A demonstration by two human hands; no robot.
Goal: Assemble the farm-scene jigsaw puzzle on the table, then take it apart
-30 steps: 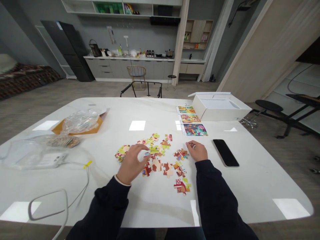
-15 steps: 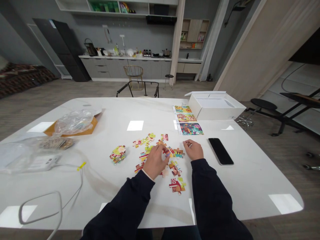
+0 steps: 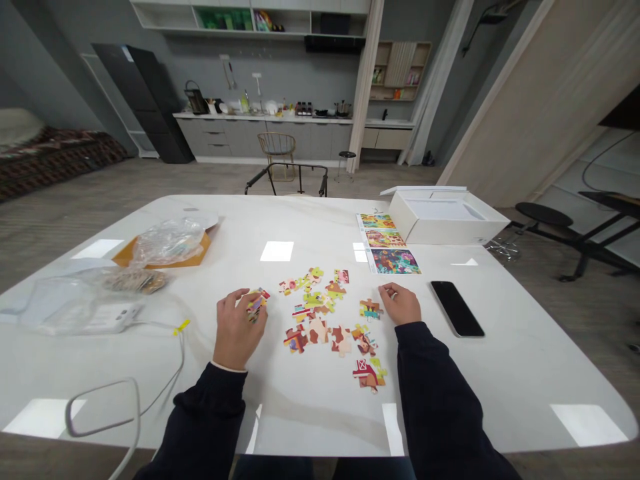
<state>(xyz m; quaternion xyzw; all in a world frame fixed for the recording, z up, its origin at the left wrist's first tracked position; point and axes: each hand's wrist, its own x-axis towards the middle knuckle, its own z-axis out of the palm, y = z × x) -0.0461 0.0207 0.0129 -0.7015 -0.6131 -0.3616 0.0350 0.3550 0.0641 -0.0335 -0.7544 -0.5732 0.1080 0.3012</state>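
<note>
In the head view, the left hand (image 3: 240, 330) has a colourful top piece (image 3: 259, 300) between its thumb and fingertips, at the pile of jigsaw pieces. Its fingers hide part of the pile, so how many pieces lie there cannot be told.

To the right of this hand, between it and the right hand (image 3: 401, 305), loose pieces are spread on the white table (image 3: 310, 413). Farther off are the green pieces (image 3: 315, 300), partly joined, with a pink piece (image 3: 342, 276) apart from them. Nearer are two cow-patch pieces (image 3: 341, 339) and a red-brown piece (image 3: 296, 340). The barn pieces (image 3: 369, 375) lie nearest the person, below and to the left of the right hand.

The right hand is loosely curled, its fingers relaxed with nothing seen in them. Just to its left is the brown-and-teal piece (image 3: 371, 309); the monkey pieces (image 3: 365, 340) lie a little nearer the person.

Beyond the right hand, the picture sheet (image 3: 395, 261) lies flat with three printed scenes, and the white box (image 3: 435, 223) stands behind it with its lid open. The phone (image 3: 457, 309) lies to the right of this hand, dark screen up.

Well to the left of the left hand are clear bags (image 3: 167, 241), one on an orange envelope (image 3: 203, 248), another over the power strip (image 3: 113, 317). Its pale cable (image 3: 181, 353) has a yellow tie (image 3: 183, 327) and loops toward the person.
</note>
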